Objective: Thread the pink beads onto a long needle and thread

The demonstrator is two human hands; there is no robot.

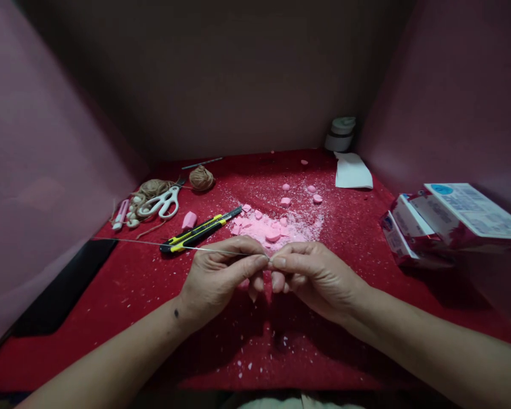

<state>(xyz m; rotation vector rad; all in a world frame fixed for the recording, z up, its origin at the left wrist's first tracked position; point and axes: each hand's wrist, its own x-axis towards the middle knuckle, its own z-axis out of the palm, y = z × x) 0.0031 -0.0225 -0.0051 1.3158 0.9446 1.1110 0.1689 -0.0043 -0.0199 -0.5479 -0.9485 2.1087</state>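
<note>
My left hand (227, 270) is closed, its thumb and forefinger pinching a thin, shiny wire-like strand (213, 250). This strand runs out to the left, above the utility knife, toward the dark flat object. My right hand (313, 272) is closed too, thumb and forefinger pinched at the strand's near end, right against the left fingertips. The very end is too small and covered to make out. Just beyond the hands lie pink shavings and chunks (272, 234) on the red cloth (349, 346). A black and yellow utility knife (200, 232) lies left of them, blade exposed.
White-handled scissors (164, 203), balls of twine (201, 178) and a pink chunk (189, 220) lie on the left. A black flat object (59, 295) rests at the left edge. Boxes (472, 210) stand at right; a lidded jar (339, 134) and white paper (352, 170) are behind.
</note>
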